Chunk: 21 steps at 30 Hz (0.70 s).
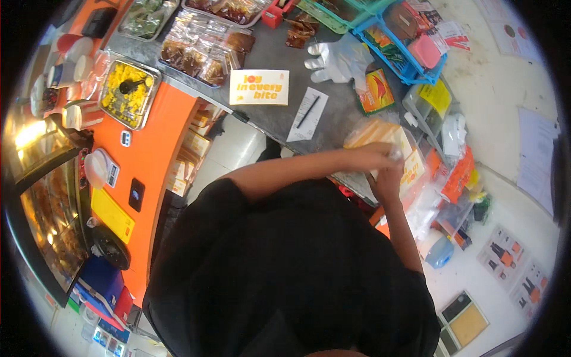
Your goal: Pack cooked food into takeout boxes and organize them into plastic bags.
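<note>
My left hand [372, 156] reaches across from the left and my right hand [388, 178] comes up from below. They meet over a stack of pale flat bags [372, 132] with orange print, which lies at the edge of the grey counter [267, 56]. The left fingers are curled around a small whitish thing [395, 153] at the top of the stack. The right hand sits just under it, touching the left hand, and its fingers are hidden. My black shirt fills the lower middle of the view.
On the counter lie a clear plastic glove [336, 59], a paper slip with a pen [306, 110] and a yellow-and-white card [259, 87]. Trays of packed food [202, 50] and a blue basket [410, 47] stand behind. An orange counter [160, 149] with a metal tray of yellow food [128, 92] is left.
</note>
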Available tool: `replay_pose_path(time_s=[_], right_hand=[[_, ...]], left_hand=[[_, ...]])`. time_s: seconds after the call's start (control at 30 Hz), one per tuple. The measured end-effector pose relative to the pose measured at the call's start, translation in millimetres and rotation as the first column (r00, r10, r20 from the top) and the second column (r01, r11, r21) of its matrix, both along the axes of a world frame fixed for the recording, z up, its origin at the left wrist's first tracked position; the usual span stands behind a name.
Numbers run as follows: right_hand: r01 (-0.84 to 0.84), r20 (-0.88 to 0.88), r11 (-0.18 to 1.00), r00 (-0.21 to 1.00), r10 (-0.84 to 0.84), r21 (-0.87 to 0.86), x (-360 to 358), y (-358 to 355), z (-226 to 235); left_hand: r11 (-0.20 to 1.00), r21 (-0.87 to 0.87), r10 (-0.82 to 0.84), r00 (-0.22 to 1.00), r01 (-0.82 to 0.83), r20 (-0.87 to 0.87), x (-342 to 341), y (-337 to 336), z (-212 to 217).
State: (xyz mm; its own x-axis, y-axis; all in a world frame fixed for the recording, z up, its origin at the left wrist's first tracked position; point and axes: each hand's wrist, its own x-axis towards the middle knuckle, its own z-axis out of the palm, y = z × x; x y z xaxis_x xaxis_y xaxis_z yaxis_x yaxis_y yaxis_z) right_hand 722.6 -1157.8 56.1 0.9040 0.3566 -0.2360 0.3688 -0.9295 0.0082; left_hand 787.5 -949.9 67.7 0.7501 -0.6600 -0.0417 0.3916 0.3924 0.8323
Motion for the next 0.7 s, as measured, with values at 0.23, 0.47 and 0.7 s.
replay_pose_path(time_s=[0.23,0.47,0.7], right_hand=[[-0.024,0.007,0.994,1.0,0.025,-0.104,-2,-12,-2],[0.277,-0.655,0.937,0.67,-0.348,-0.215,70,36,180],[-0.365,-0.245,0.8,0.819,0.519,0.477,176,246,76]], left_hand=[[0.971,-0.236,-0.085,0.967,0.027,-0.239,27,-60,20],[0.979,0.202,-0.013,0.997,0.028,-0.073,20,-46,-22],[0.999,0.019,0.013,0.836,-0.028,0.549,-49,-80,-51]])
